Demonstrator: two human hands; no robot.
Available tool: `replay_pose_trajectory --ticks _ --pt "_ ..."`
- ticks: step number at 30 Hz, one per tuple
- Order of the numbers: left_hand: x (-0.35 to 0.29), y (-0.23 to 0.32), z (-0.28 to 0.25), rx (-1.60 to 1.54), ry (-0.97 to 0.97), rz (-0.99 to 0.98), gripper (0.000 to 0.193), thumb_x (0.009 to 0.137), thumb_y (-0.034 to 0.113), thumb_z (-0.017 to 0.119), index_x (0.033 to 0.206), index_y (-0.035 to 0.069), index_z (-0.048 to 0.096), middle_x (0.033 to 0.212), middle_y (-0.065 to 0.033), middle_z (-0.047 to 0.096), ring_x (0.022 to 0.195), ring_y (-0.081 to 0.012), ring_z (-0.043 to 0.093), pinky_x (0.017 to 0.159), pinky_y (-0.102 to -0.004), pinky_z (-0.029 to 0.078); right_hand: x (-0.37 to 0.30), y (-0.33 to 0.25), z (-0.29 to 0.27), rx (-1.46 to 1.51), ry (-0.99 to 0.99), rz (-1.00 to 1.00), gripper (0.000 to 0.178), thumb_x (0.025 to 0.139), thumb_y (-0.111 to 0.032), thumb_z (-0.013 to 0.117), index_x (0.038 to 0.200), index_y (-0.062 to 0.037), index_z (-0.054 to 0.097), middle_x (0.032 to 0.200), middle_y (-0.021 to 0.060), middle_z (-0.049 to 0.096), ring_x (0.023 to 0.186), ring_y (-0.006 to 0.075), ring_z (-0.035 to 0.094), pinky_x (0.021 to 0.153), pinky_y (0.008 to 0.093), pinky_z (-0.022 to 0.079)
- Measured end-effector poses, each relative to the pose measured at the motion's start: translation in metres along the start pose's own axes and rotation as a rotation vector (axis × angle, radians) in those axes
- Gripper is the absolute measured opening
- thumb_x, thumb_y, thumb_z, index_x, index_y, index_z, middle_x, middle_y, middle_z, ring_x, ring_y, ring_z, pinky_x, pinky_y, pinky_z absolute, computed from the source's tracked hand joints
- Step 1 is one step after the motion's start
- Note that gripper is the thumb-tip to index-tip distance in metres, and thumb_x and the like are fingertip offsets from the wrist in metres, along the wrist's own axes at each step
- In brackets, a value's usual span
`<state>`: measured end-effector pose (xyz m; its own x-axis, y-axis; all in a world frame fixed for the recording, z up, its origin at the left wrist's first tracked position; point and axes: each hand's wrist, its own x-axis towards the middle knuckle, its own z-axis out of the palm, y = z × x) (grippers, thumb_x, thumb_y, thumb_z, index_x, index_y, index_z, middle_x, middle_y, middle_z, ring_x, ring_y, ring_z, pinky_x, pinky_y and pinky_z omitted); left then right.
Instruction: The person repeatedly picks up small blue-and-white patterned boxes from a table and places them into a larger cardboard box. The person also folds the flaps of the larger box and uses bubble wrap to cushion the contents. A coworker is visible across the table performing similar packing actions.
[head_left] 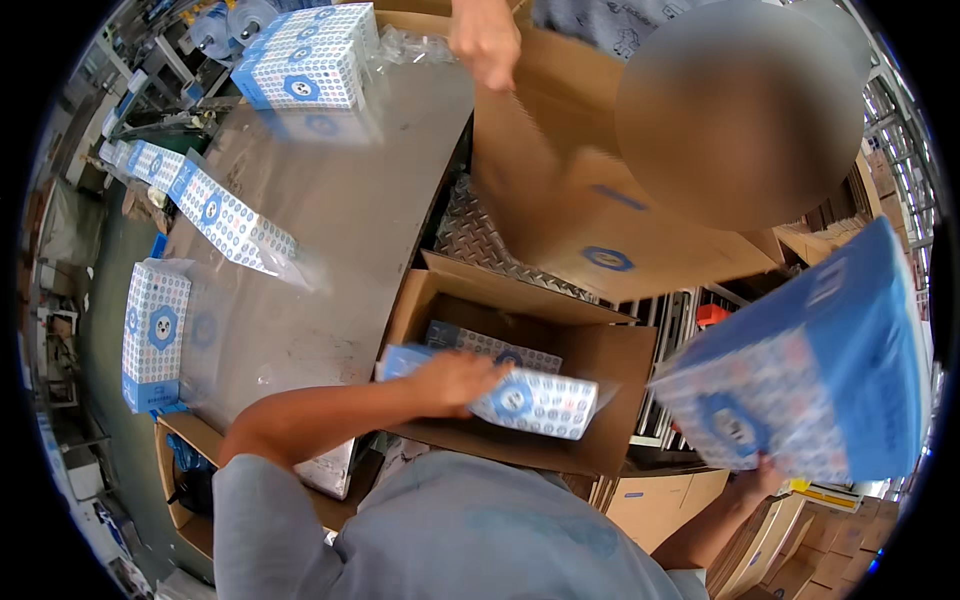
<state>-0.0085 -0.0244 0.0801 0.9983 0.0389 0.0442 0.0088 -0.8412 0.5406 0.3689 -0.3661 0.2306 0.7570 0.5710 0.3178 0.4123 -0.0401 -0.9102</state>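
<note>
My left hand (460, 382) is closed on a blue-and-white patterned pack (545, 403), which it holds at the mouth of an open cardboard carton (620, 440). Inside that carton another patterned pack (490, 345) lies against the far side. Out to the right, my right hand (757, 478) grips the lower edge of a large blue-and-white pack (800, 370) in clear film, tilted and raised beside the carton. The fingers of that hand are mostly hidden behind the pack.
A grey metal table (350, 170) on the left bears more patterned packs, among them a block (305, 60) at its far end. Opposite me, a co-worker's hand (487, 45) is at a large, motion-blurred cardboard box (680, 250). A roller conveyor (680, 320) runs beside the carton.
</note>
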Motion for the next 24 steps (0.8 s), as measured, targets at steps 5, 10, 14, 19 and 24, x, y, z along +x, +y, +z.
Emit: replay_pose_trajectory --ticks 5,10,14,19,24 --pt "0.082 -0.027 0.102 -0.155 -0.726 -0.237 0.083 0.080 0.031 0.069 0.145 0.002 0.028 0.128 -0.0192 0.051 0.118 -0.0328 0.051 0.093 -0.0481 0.045 0.010 0.004 0.159 -0.043 -0.693 -0.258 0.066 0.074 -0.014 0.072 0.135 -0.0084 0.048 0.136 0.0178 0.045 0.118 0.0343 0.048 0.096 0.0452 0.040" --pt "0.112 -0.061 0.125 -0.115 -0.595 -0.727 0.078 0.078 0.028 0.071 0.143 0.005 0.033 0.133 -0.0173 0.047 0.123 -0.0304 0.047 0.097 -0.0488 0.041 0.008 0.099 0.324 -0.632 -0.880 -0.680 0.078 0.063 -0.001 0.067 0.136 -0.0226 0.051 0.122 0.0184 0.052 0.110 0.0375 0.049 0.094 0.0472 0.038" --pt "0.109 -0.064 0.145 -0.146 -0.534 -0.983 0.075 0.077 0.025 0.072 0.140 0.006 0.037 0.137 -0.0157 0.044 0.127 -0.0285 0.043 0.099 -0.0494 0.038 -0.040 0.208 0.386 -0.870 -1.032 -0.440 0.076 0.078 0.000 0.053 0.146 -0.0286 0.036 0.128 0.0203 0.047 0.117 0.0377 0.046 0.102 0.0510 0.033" --pt "0.089 -0.043 0.104 -0.175 -0.722 -0.693 0.049 0.084 0.023 0.065 0.129 0.008 0.049 0.127 -0.0168 0.053 0.115 -0.0305 0.054 0.095 -0.0508 0.041 -0.072 0.266 0.429 -0.868 -1.144 -0.336 0.071 0.082 -0.004 0.048 0.148 -0.0242 0.031 0.132 0.0256 0.043 0.124 0.0457 0.039 0.105 0.0587 0.027" --pt "-0.038 -0.028 -0.105 -0.561 0.291 -0.240 0.024 0.088 0.015 0.061 0.109 0.004 0.060 0.106 -0.0143 0.063 0.098 -0.0315 0.061 0.083 -0.0421 0.049 -0.035 0.218 0.442 -0.644 -1.266 -0.020 0.060 0.088 -0.017 0.052 0.146 -0.0177 0.036 0.135 0.0261 0.044 0.126 0.0433 0.040 0.106 0.0523 0.030"
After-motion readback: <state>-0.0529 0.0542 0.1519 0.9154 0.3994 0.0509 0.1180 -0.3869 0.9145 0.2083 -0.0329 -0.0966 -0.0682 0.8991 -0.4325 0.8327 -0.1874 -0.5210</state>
